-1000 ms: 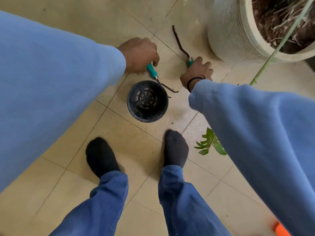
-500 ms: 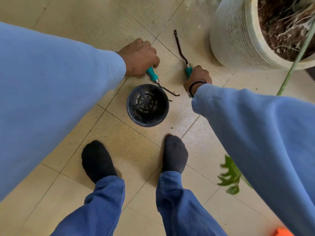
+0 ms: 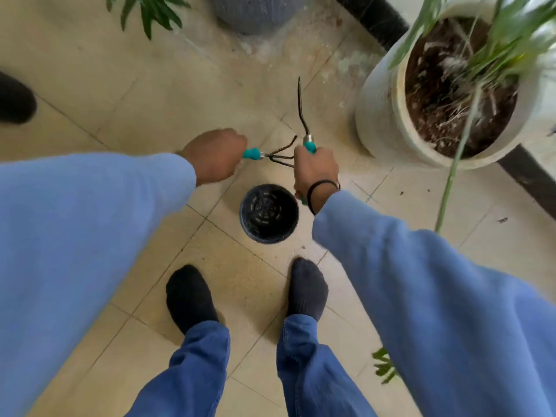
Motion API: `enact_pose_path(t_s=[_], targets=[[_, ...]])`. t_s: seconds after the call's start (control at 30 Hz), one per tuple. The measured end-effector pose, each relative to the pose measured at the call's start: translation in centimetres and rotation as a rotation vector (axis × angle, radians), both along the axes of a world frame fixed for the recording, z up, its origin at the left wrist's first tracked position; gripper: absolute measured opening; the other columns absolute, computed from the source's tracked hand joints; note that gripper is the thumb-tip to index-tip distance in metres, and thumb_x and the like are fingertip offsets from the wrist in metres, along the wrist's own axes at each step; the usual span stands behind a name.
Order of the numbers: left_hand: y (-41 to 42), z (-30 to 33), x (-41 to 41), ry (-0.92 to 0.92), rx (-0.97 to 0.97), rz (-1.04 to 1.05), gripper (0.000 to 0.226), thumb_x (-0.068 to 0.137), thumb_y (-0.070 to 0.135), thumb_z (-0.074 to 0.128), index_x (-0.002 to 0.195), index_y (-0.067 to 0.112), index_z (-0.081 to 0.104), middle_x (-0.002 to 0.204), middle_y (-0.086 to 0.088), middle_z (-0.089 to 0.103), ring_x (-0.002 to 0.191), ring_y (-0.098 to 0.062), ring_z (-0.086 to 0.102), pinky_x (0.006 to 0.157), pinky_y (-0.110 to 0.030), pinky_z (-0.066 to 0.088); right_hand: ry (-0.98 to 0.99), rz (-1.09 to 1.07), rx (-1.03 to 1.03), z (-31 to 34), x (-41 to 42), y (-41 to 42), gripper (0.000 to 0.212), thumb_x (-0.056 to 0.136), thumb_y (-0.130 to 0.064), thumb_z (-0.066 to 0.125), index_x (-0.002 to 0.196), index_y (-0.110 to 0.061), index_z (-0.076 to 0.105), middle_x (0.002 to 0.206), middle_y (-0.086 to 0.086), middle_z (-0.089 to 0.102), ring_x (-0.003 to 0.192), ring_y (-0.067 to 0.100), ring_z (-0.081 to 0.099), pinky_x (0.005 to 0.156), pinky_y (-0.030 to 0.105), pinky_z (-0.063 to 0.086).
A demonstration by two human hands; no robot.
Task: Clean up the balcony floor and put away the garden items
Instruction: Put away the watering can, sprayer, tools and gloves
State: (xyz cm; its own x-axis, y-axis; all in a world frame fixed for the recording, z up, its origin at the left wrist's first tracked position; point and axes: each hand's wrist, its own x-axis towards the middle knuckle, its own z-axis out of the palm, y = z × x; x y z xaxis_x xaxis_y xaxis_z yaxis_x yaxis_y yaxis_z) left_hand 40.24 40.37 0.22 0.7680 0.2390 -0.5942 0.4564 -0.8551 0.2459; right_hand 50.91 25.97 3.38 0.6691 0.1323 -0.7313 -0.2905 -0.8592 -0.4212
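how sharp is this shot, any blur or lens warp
Head view: the black pot and floor tiles are fairly sharp; the plant leaves at top right are streaked with motion blur, the left hand slightly soft; wide-angle bending stretches the blue sleeves at the edges; light is soft and even.

A large white planter (image 3: 382, 115) stands at the upper right, filled with dark soil (image 3: 445, 85) and long green leaves (image 3: 493, 46). A grey pot (image 3: 255, 13) sits at the top edge, green fronds (image 3: 147, 10) beside it. 2 dark socks (image 3: 189, 299) rest on beige tiles (image 3: 90, 70) below blue trouser legs (image 3: 192, 371).
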Motion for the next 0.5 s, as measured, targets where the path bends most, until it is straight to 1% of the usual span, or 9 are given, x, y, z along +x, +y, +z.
enact_pose_path(t_s=[0.1,0.17,0.2,0.23,0.3,0.33,0.4,0.43,0.5], targets=[[-0.3,6.3,-1.4,-0.056,-0.156,0.414,0.022,0.101,0.018,0.054,0.114,0.002,0.055,0.108,-0.026,0.064,0.095,-0.042,0.06,0.075,-0.043,0.046,0.059,-0.03,0.068,6.3,-1.9,1.2,0.032,0.071,-0.048,0.044,0.081,-0.019,0.052,0.092,0.018,0.07,0.084,0.042,0.069,0.078,0.058,0.058],[-1.0,12.2,-1.9,-0.142,-0.261,0.657,0.02,0.103,0.024,0.049,0.113,0.007,0.054,0.101,-0.023,0.064,0.09,-0.04,0.06,0.068,-0.039,0.039,0.089,-0.011,0.111,12.4,-3.2,1.8,0.036,0.08,-0.045,0.049,0.088,-0.011,0.059,0.092,0.019,0.07,0.086,0.039,0.068,0.08,0.05,0.057],[-1.6,15.5,-2.2,-0.193,-0.311,0.757,0.017,0.104,0.028,0.048,0.109,0.012,0.053,0.095,-0.018,0.064,0.085,-0.036,0.059,0.065,-0.037,0.036,0.1,-0.016,0.123,15.8,-3.7,1.8,0.034,0.087,-0.04,0.052,0.09,-0.008,0.062,0.091,0.018,0.069,0.084,0.035,0.066,0.077,0.043,0.056],[-1.9,19.4,-2.4,-0.238,-0.361,0.843,0.015,0.104,0.032,0.047,0.103,0.017,0.052,0.088,-0.011,0.064,0.078,-0.031,0.057,0.063,-0.037,0.035,0.111,-0.031,0.148,19.4,-4.0,1.9,0.029,0.091,-0.033,0.054,0.088,-0.006,0.063,0.085,0.016,0.068,0.076,0.03,0.064,0.068,0.037,0.053],[-3.3,26.3,-2.8,-0.306,-0.477,0.936,0.022,0.103,0.04,0.047,0.091,0.023,0.049,0.073,-0.001,0.059,0.067,-0.022,0.054,0.064,-0.041,0.041,0.164,-0.08,0.229,25.9,-4.6,2.1,0.023,0.093,-0.023,0.055,0.077,-0.007,0.06,0.068,0.011,0.061,0.053,0.02,0.056,0.05,0.028,0.045],[-3.9,30.2,-2.8,-0.348,-0.532,0.976,0.025,0.102,0.045,0.047,0.088,0.025,0.05,0.068,0.003,0.057,0.063,-0.02,0.052,0.065,-0.043,0.044,0.19,-0.084,0.267,30.1,-4.7,2.4,0.022,0.092,-0.02,0.055,0.074,-0.008,0.059,0.064,0.01,0.058,0.048,0.017,0.053,0.045,0.026,0.043],[-4.8,37.8,-2.5,-0.414,-0.616,1.093,0.024,0.097,0.05,0.047,0.085,0.031,0.055,0.064,0.003,0.057,0.06,-0.017,0.052,0.064,-0.046,0.046,0.205,-0.089,0.345,38.0,-4.2,3.1,0.023,0.091,-0.023,0.057,0.073,-0.008,0.06,0.064,0.008,0.057,0.05,0.017,0.053,0.044,0.025,0.043],[-4.8,42.7,-2.2,-0.444,-0.637,1.154,0.024,0.099,0.047,0.048,0.083,0.031,0.056,0.062,0.004,0.058,0.059,-0.017,0.053,0.063,-0.047,0.045,0.198,-0.095,0.383,42.8,-4.1,3.7,0.026,0.086,-0.03,0.059,0.073,-0.008,0.061,0.064,0.007,0.057,0.054,0.018,0.054,0.047,0.027,0.044],[-5.4,48.4,-0.7,-0.533,-0.674,1.25,0.028,0.104,0.039,0.047,0.081,0.028,0.058,0.059,0.008,0.057,0.057,-0.016,0.053,0.061,-0.041,0.042,0.149,-0.093,0.486,48.2,-3.6,4.6,0.035,0.072,-0.045,0.058,0.071,-0.01,0.064,0.063,0.004,0.057,0.062,0.021,0.055,0.055,0.037,0.046]])
